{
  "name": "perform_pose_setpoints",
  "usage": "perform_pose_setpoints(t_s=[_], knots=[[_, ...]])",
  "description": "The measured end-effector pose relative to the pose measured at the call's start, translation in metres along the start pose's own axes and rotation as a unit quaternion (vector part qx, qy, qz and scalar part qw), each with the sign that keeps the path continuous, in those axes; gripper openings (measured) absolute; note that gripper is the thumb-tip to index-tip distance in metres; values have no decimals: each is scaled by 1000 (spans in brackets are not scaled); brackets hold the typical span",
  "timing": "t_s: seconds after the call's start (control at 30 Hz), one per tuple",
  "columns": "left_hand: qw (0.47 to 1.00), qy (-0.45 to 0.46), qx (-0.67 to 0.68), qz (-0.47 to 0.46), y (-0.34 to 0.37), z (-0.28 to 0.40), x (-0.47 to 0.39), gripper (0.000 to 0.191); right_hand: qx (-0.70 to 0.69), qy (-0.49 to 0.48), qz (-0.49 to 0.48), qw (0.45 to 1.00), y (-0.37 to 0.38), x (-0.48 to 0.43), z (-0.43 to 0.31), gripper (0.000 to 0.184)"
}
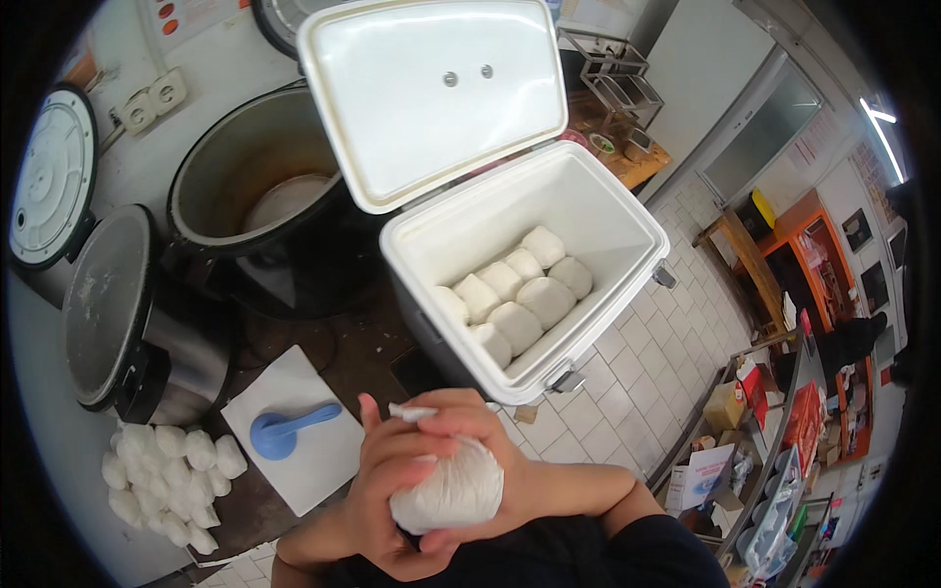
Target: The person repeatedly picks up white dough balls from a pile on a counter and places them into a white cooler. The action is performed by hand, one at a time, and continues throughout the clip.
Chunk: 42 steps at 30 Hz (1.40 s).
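My left hand (371,489) and my right hand (507,448) are wrapped around a rounded bundle in white paper (459,492), in front of my body. A twisted end of its wrap sticks up between my fingers. Left of my hands, a blue plastic rice scoop (274,439) lies on a stack of white paper sheets (294,389). Beyond my hands stands a white-lined cooler box (617,198). Several similar white-wrapped bundles (545,301) sit in rows on its bottom.
The cooler's lid (434,125) is raised. Two large rice cookers, one open (253,165) and one closed (110,309), stand at the left. Small filled plastic bags (165,481) are piled on the dark tabletop (242,507). Shelving with boxes (702,474) stands at the right.
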State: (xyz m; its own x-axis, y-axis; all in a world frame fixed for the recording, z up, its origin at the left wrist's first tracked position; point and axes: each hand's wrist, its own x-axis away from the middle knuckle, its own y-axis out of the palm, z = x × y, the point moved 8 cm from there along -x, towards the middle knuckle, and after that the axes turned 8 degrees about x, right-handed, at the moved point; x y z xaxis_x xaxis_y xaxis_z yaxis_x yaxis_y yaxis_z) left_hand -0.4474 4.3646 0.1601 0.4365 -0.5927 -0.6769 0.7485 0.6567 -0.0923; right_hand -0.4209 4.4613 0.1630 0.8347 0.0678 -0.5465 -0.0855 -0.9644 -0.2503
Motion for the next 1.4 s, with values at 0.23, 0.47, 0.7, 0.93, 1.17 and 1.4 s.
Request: perform_pose_setpoints(t_s=[0.23, 0.47, 0.7, 0.93, 1.17, 1.4], knots=[[981, -62, -183, -33, 48, -53, -75, 99, 22, 246, -152, 957, -120, -10, 65, 68], [959, -150, -203, 131, 1, -87, -40, 105, 192, 462, -337, 797, -260, -39, 216, 74], [875, -264, -219, 340, -36, -92, 95, 87, 322, 526, -540, 573, -248, 39, 330, 73], [791, -338, -231, 455, -45, -63, 204, 73, 278, 487, -554, 616, -236, 46, 350, 48], [648, -457, -292, 534, -93, -40, 333, 37, 436, 533, -529, 496, -229, 39, 316, 55], [503, -472, -490, 533, -212, 12, 487, 57, 465, 271, -661, 523, -192, 22, 302, 46]])
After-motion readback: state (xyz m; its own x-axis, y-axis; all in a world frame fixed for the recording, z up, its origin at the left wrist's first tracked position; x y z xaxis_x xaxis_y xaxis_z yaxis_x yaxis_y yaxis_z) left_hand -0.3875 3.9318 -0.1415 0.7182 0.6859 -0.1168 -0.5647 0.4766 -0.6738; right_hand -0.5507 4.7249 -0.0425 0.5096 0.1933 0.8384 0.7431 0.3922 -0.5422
